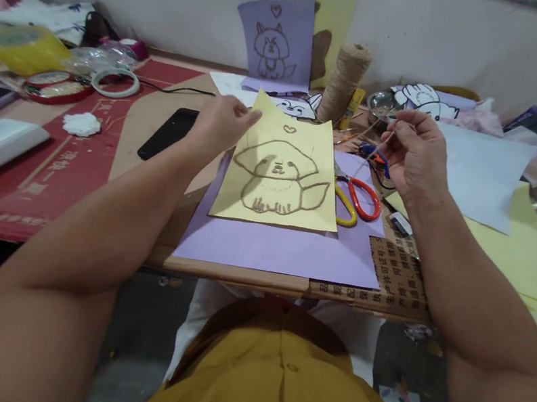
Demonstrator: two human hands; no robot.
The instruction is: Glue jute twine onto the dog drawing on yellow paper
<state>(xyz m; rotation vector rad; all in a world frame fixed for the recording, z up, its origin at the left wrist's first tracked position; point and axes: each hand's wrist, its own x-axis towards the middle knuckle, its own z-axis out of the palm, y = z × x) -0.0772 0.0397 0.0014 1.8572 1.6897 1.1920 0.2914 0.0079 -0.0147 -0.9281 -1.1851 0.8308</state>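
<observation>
My left hand (220, 126) pinches the upper left corner of a yellow sheet (324, 162), which bears a brown twine-like outline of a fox with a small heart above. The sheet tilts up over a purple sheet (280, 252) on the table. To the right, my right hand (417, 150) is closed, with a thin strand of twine (373, 153) hanging from its fingertips. Between the yellow sheet and my right hand lie scissors (365, 200) with one red and one yellow handle. A spool of twine (345, 80) stands behind.
A purple card (277, 44) with a similar drawing leans on the wall. Left are a black phone (169, 133), yellow tape (26, 49) and a crumpled tissue (81, 124). Right are a metal bowl (383, 104), an eraser (401, 224), white paper (483, 175) and yellow paper (536, 263).
</observation>
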